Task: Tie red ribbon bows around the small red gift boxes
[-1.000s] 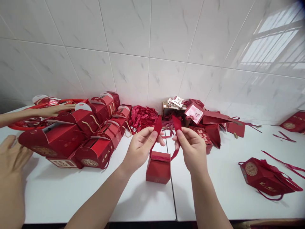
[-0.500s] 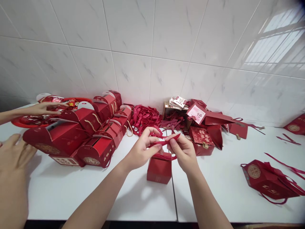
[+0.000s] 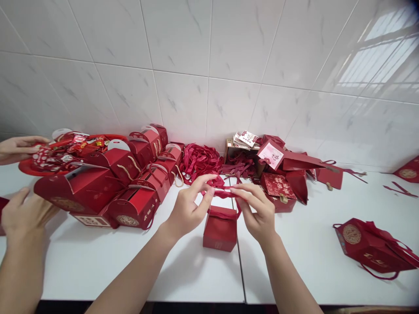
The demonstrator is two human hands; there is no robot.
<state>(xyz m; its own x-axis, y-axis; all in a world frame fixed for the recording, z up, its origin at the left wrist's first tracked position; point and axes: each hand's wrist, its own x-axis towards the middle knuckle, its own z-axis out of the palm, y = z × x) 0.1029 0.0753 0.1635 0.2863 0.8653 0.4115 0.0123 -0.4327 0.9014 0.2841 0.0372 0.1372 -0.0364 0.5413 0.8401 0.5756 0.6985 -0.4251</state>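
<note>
Ribbon first: it's a red strip stretched roughly level between the two hands, right above the small red box it's attached to. Left hand has its thumb and forefinger pinched shut on the ribbon's left end, other fingers loosely curled. Right hand is pinching the right end the same way, fingertips pointing in toward the left hand, so the two nearly meet over the box. The box stands upright on the white tabletop, just this side of both hands and pretty much on the seam between the two slabs, with the ribbon running down to its top edge (can't tell exactly how it's fastened there).

Going outward: behind the hands, against the tiled wall, there's a heap of loose red ribbons, and to the right of it a messy pile of flat red boxes and cards. On the left sits a cluster of assembled red gift boxes with rope handles. Far right, another red box lies tipped on its side, well apart from everything.

Someone else is working on the left: one hand near the big boxes, another at a red tray at the back.
</note>
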